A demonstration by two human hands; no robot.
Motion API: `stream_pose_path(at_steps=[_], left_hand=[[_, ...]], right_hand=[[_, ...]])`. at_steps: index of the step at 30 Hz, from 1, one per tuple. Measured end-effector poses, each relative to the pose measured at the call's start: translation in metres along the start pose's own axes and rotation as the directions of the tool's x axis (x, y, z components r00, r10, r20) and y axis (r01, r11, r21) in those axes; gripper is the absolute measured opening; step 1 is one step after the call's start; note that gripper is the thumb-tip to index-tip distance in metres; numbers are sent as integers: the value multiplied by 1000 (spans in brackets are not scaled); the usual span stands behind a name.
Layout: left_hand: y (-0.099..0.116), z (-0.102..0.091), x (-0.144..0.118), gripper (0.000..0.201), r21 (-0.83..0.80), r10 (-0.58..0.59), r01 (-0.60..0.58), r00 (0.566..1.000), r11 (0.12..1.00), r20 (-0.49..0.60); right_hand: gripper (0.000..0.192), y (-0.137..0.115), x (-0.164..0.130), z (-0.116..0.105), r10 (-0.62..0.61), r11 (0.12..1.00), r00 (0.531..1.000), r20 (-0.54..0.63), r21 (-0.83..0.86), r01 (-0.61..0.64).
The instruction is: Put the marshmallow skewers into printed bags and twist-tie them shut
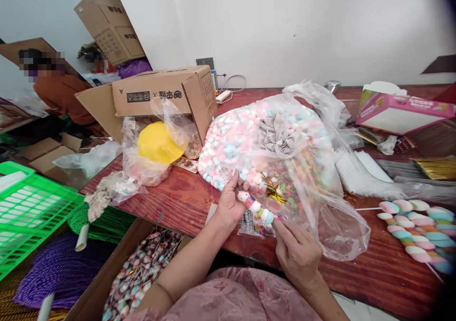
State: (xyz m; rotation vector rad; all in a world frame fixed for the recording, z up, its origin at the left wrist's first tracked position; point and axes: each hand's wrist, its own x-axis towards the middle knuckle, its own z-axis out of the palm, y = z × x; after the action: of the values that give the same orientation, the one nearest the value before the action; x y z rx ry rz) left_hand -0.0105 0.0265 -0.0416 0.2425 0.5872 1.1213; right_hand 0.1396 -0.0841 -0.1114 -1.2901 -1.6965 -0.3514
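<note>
My left hand [230, 202] grips a marshmallow skewer [255, 207] of pink, white and blue pieces by its upper end, over a small printed clear wrapper [251, 226]. My right hand [295, 250] pinches the skewer's lower end near the stick. Both hands hover above the red wooden table [185, 202], just in front of a big clear bag of pastel marshmallows [249, 136]. A gold twist tie [272, 190] lies inside the plastic beside my fingers.
Finished skewers [416, 231] lie at the right. A cardboard box [167, 95] and a yellow item in plastic [158, 143] sit at left. A box of wrapped skewers [142, 269] is below the table edge, beside a green crate [32, 207]. Other people sit at far left.
</note>
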Motion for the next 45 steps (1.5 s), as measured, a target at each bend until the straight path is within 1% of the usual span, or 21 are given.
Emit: stream_pose_path(at_steps=[2,3,5,7,9,10,12,14,16,18,20,22,25,27,29,31,33,37,39,41,45], left_hand=[[0,-2,-3,49,-20,6,-5,1000,1000,26],[0,-3,-4,50,-18,21,-20,998,1000,51],[1,-6,-8,53,23,59,-62,993,998,106],[3,-8,-11,54,97,92,-107,985,989,146],[6,-10,-12,54,177,104,-135,979,975,174],[7,-11,-11,54,211,108,-147,976,966,187],[9,-13,-11,52,262,139,-191,969,946,206],[9,-13,-11,50,293,203,-262,955,919,216],[8,-13,-12,46,311,264,-325,938,893,223],[5,-12,-15,43,319,285,-350,930,881,232],[2,-9,-18,43,309,280,-343,932,887,231],[-2,-8,-21,46,286,260,-319,939,904,225],[-4,-9,-21,51,244,211,-266,951,933,227],[-3,-13,-20,51,211,189,-240,953,948,237],[-3,-16,-19,50,192,174,-227,950,955,258],[-4,-17,-19,50,202,157,-217,948,955,278],[-7,-18,-19,49,229,135,-207,946,951,295],[-12,-19,-22,42,271,115,-214,934,938,339],[-12,-22,-24,37,327,65,-191,931,926,358],[-9,-25,-25,38,404,-15,-152,925,902,380],[5,-29,-21,62,388,-74,-89,920,917,385]], right_hand=[[18,1,4,1,163,971,983,79,162,-174],[15,0,8,1,261,916,948,183,264,-303],[25,-2,15,0,377,711,806,457,415,-567],[39,-5,22,-2,369,509,668,647,461,-727],[44,-8,26,-3,351,427,624,698,474,-770],[44,-10,26,-4,360,439,632,686,473,-764],[36,-14,24,-6,391,541,695,604,460,-704],[22,-16,20,-7,378,717,823,424,428,-550],[13,-18,15,-8,242,897,948,209,323,-301],[18,-18,13,-7,52,986,995,86,152,-65],[22,-17,13,-5,-59,998,995,79,16,58],[24,-15,15,-1,-48,999,994,95,-6,49],[18,-15,20,4,164,940,958,236,257,-224],[23,-16,24,7,287,712,823,490,466,-525],[33,-20,27,9,280,437,663,694,523,-732],[37,-25,29,11,244,316,602,760,525,-790],[38,-29,28,13,247,376,621,744,517,-769],[25,-27,25,16,349,676,801,486,461,-574],[17,-22,23,17,371,738,860,351,451,-502],[16,-18,21,16,414,713,856,309,475,-516],[15,-15,16,15,528,570,775,348,531,-627]])
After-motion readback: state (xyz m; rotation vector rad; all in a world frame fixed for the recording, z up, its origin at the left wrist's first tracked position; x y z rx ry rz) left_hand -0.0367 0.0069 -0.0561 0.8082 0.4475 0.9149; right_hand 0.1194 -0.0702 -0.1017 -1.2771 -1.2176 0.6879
